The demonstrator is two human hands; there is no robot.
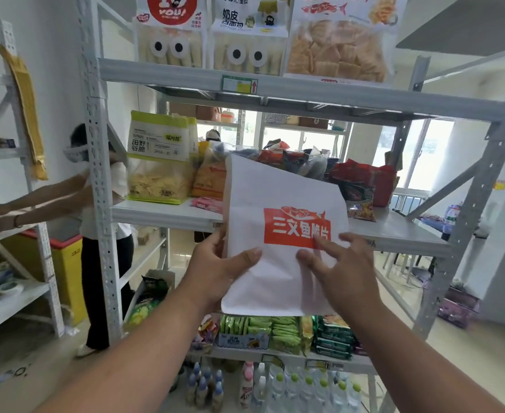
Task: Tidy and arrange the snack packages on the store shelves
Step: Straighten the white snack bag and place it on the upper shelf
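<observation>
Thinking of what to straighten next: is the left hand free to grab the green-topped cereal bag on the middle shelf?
Probably not yet: the left hand grips the white bag; the cereal bag stands unobstructed.

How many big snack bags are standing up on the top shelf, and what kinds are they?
Bags with googly eyes: 2, one with a red label and one with a white label
Bag of square crisps: 1
Total: 3
</observation>
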